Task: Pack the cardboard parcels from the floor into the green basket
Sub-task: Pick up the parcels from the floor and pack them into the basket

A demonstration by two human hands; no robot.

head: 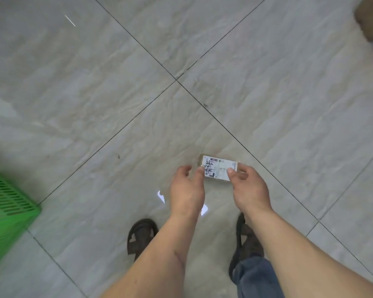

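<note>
A small cardboard parcel (218, 168) with a white shipping label on top is held above the tiled floor, just ahead of my feet. My right hand (249, 189) grips its right end, thumb on the label and fingers behind it. My left hand (187, 189) touches the parcel's left end with a fingertip, the other fingers spread apart. The green basket (7, 214), a slotted plastic one, shows only a corner at the left edge, well away from the parcel.
Grey marble floor tiles (95, 82) with dark grout lines fill the view. My two feet in dark sandals (141, 235) stand below the hands. A brown cardboard shape (370, 18) lies blurred at the top right corner.
</note>
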